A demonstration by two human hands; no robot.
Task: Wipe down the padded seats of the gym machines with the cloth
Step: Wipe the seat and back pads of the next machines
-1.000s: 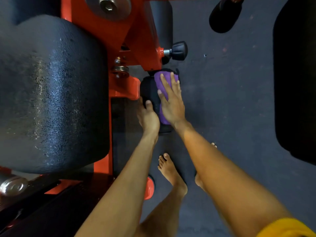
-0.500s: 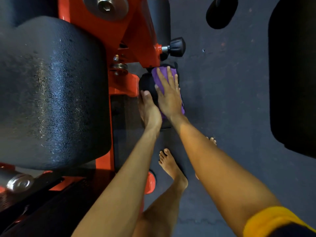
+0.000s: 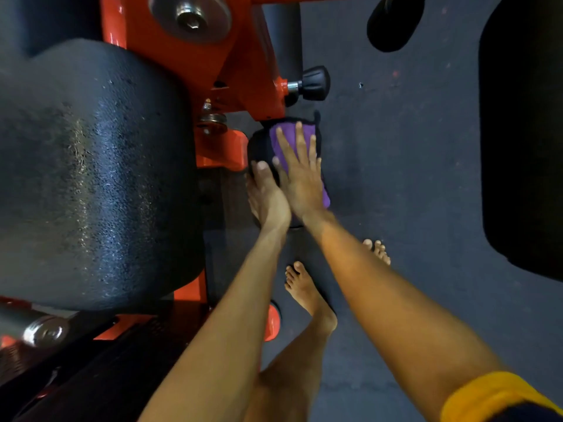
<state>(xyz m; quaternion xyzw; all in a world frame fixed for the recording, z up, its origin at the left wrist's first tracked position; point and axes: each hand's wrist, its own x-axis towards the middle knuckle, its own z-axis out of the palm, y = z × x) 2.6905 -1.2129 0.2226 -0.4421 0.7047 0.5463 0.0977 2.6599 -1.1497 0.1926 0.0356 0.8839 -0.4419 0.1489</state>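
Observation:
A purple cloth (image 3: pixel 285 134) lies over a small black roller pad (image 3: pixel 260 147) low on the orange machine frame (image 3: pixel 243 71). My right hand (image 3: pixel 300 175) presses flat on the cloth with straight, spread fingers. Beside it, my left hand (image 3: pixel 268 196) holds the pad's near left side, thumb on top; its other fingers are hidden behind the pad. A large black padded seat (image 3: pixel 91 178) fills the left of the view.
A black adjustment knob (image 3: pixel 315 83) sticks out of the frame just above the pad. Another black pad (image 3: pixel 393 22) is at the top, and a large dark pad (image 3: pixel 524 132) stands at the right edge. My bare feet (image 3: pixel 304 287) stand on the dark rubber floor.
My right hand slid the cloth a little toward the pad's far end and back along its top. My left hand kept its hold on the pad.

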